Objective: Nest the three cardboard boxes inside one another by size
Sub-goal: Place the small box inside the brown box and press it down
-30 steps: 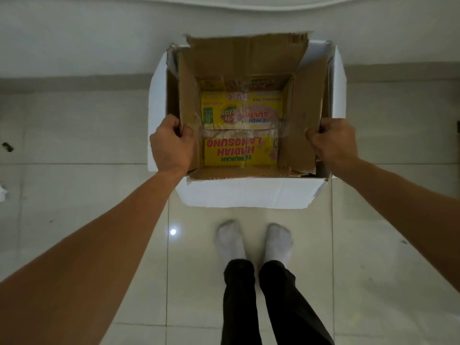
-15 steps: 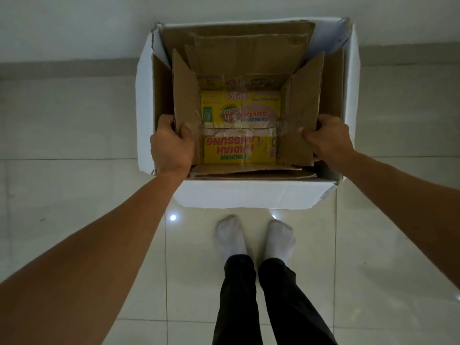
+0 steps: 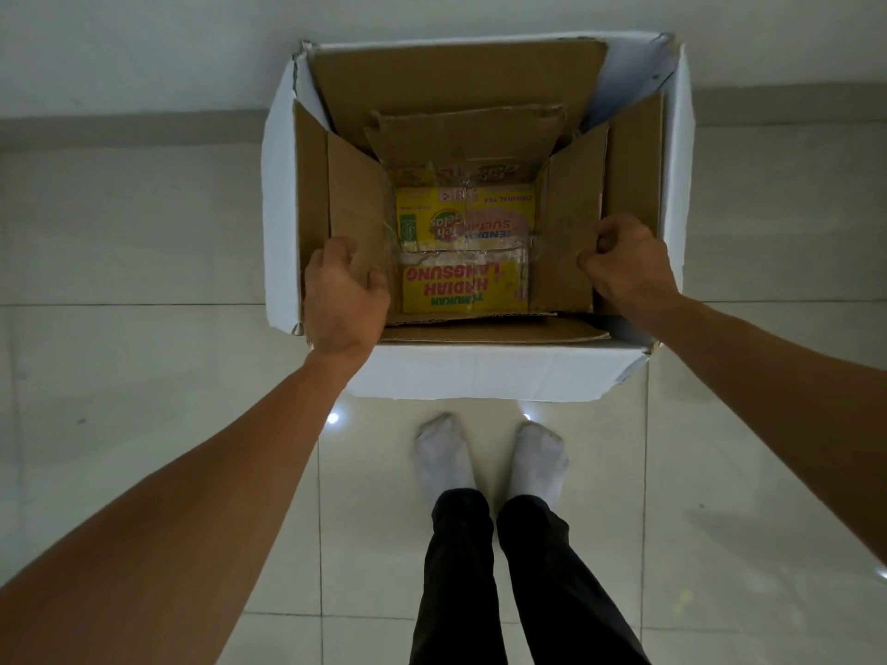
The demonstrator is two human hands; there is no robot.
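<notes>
A large white cardboard box [image 3: 480,371] stands open on the tiled floor in front of my feet. Inside it sits a medium brown box [image 3: 461,136] with its flaps up, below the white rim. At the bottom of the brown box lies a small yellow printed box [image 3: 461,290]. My left hand [image 3: 341,300] is closed around the brown box's left flap, thumb inside and fingers outside. My right hand [image 3: 629,266] pinches the outer edge of its right flap. Both hands reach down inside the white box.
My feet in white socks [image 3: 489,458] stand just in front of the white box. Behind the box a pale wall meets the floor at a grey skirting strip [image 3: 120,127]. Glossy tiled floor [image 3: 144,232] spreads left and right of the box.
The brown box, with the yellow one in it, has gone down into the white box. Both hands went down with it and still grip its side flaps.
</notes>
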